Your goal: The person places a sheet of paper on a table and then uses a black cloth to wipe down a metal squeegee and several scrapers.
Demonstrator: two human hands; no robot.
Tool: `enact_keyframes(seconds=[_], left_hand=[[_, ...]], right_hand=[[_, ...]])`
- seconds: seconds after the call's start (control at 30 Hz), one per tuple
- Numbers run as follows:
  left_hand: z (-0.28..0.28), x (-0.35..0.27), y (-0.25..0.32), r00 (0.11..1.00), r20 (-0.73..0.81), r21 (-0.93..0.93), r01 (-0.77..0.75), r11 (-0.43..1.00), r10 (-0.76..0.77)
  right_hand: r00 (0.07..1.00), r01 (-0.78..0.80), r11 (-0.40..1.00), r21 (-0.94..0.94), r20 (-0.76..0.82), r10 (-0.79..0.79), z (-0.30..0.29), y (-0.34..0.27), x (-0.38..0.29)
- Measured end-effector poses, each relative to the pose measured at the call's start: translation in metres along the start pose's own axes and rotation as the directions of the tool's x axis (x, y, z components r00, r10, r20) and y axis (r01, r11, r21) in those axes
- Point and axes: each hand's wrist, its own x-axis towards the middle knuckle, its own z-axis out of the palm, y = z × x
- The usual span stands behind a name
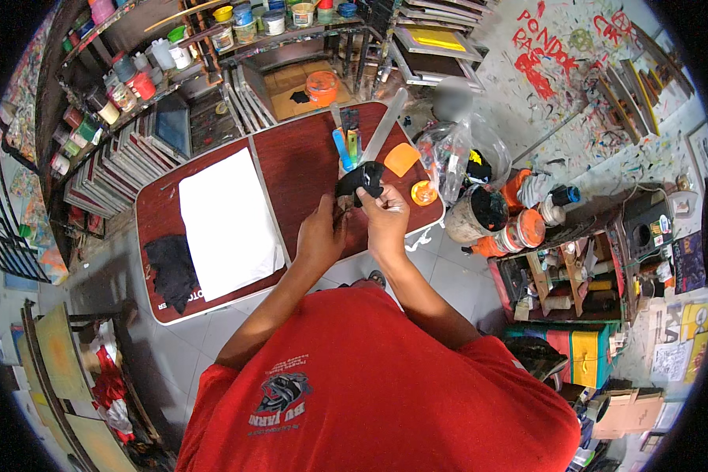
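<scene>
A small piece of black cloth [367,172] is held up over the right half of a dark red folding table [298,162]. My right hand [386,219] pinches its lower edge between thumb and fingers. At the cloth's left end, my left hand [323,233] has its fingers curled around the fabric, partly hiding the grip. Just beyond the cloth lie a blue-handled tool [341,150], a green and yellow cutter [352,143] and a long metal ruler [387,121]. An orange plastic scraper [402,159] and a small orange round container [424,193] are to the right.
A white sheet [230,224] covers much of the table's left half, beside a crumpled black cloth [172,268]. Shelves of paint pots [245,29] and stacked screen frames [118,168] stand behind. A stained bucket [477,213] and a clear plastic bag [457,147] sit off the right end.
</scene>
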Motion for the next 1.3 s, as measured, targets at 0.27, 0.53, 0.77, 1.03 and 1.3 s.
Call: enact_keyframes(seconds=[0.27,0.53,0.77,1.03,1.3], left_hand=[[0.052,0.012,0.020,0.985,0.173,-0.024,0.018,1.000,-0.014],[0.103,0.037,0.054,0.996,0.066,-0.137,-0.047,0.990,0.056],[0.130,0.057,0.077,0.999,0.044,-0.208,0.038,0.977,-0.030],[0.159,0.086,0.109,0.976,0.208,-0.310,0.125,0.942,-0.061],[0.174,0.095,0.111,0.955,0.289,-0.308,0.025,0.951,0.069]], right_hand=[[0.997,0.063,0.975,-0.212,-0.037,-0.072,-0.072,0.000,0.120],[0.993,0.105,0.994,-0.015,0.048,-0.104,-0.105,-0.030,0.160],[0.970,0.049,0.999,0.005,-0.237,-0.046,-0.162,-0.069,0.171],[0.993,0.114,0.980,-0.166,0.036,-0.109,-0.182,-0.035,0.136],[0.954,-0.299,0.877,0.376,0.116,0.276,-0.186,-0.081,0.153]])
